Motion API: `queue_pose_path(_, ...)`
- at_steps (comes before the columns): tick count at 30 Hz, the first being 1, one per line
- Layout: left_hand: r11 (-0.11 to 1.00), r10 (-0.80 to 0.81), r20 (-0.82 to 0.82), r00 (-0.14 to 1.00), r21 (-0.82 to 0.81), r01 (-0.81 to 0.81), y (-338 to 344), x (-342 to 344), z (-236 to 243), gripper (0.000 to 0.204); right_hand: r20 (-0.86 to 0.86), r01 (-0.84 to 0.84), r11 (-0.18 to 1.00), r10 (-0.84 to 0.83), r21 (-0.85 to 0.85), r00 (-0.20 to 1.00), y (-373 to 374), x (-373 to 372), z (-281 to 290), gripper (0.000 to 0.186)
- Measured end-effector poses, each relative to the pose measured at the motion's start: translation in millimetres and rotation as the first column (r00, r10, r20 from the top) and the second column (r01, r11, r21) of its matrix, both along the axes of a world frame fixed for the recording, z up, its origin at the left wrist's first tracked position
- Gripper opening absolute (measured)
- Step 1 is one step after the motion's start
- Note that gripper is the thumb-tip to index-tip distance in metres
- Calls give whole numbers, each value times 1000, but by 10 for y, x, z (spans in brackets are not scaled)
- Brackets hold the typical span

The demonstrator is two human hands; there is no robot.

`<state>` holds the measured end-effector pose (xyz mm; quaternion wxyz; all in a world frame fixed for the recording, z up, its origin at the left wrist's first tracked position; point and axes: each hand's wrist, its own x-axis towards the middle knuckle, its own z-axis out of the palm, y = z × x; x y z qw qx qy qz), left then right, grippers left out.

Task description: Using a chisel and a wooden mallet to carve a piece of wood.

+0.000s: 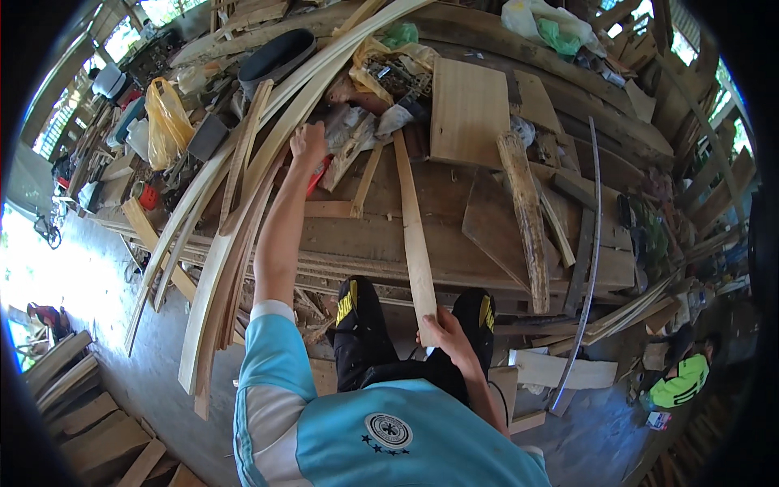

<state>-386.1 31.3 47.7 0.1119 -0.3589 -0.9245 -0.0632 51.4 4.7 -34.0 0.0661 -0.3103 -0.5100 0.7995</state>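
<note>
Stacked planks (pixel 104 445) and cluttered bench (pixel 375 237) show a woodshop.

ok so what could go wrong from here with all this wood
The bare right hand grips a narrow wooden strip; a rough edge might leave a splinter. Its far end lies near other wood pieces and could snag. Long strips run beside the left hand and overhang the workbench, so a bump might shift them.

The right hand (pixel 447 336) pinches the near end of a strip (pixel 414 231), thumb on top, the wood running away from the fingers across the bench (pixel 383 231). The left hand (pixel 308 146) is curled, its hold unclear, with long slats (pixel 225 261) beside its fingers to the left, a red thing (pixel 320 174) just nearer the body and a log (pixel 521 215) well to their right.
</note>
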Motion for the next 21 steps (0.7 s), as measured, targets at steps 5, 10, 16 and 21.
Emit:
queue_pose_path(5,996,-26,116,993,83,17,-9,204,-199,20,-6,-26,1000,26,-9,1000,58,-2,3,30)
queue_pose_path(10,951,-206,153,966,265,161,-265,1214,-241,28,-12,-18,997,17,-75,1000,86,-72,-9,27)
queue_pose_path(16,961,-102,14,995,261,95,-478,1533,-653,31,-2,-33,999,33,-33,999,19,-77,128,25)
queue_pose_path(21,972,5,113,994,234,-32,-708,1853,-550,31,5,2,1000,-2,5,1000,-12,-49,140,24)
